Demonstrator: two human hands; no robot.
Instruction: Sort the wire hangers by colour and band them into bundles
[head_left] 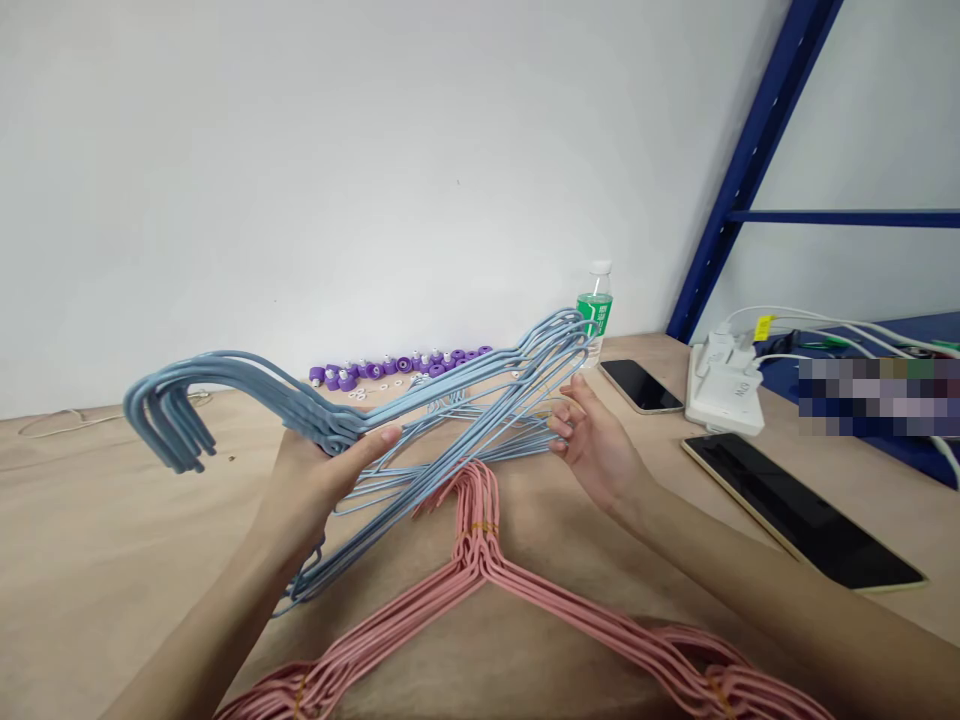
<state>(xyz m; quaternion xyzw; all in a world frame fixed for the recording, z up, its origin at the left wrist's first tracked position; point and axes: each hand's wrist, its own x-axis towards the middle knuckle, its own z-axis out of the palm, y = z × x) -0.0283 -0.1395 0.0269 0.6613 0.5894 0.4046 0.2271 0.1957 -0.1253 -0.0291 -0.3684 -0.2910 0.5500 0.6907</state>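
Observation:
My left hand (315, 475) is closed round the neck of a bundle of light blue wire hangers (465, 390), its thumb lying over the wires. Their hooks point left and the bundle is tilted above the table. My right hand (596, 440) is at the bundle's right end, fingers curled in and thumb raised; anything between them is too small to make out. More blue hangers (517, 440) show behind and below the held ones. In front lies a stack of pink hangers (480, 550), bound with thin yellowish bands at the neck and both shoulders.
Purple caps (375, 370) and small white rings lie along the wall. A water bottle (595, 315) stands behind the hangers. To the right are a phone (641, 385), a larger dark-screened device (802, 510), a power strip (724, 390) with cables, and a blue metal frame (739, 170).

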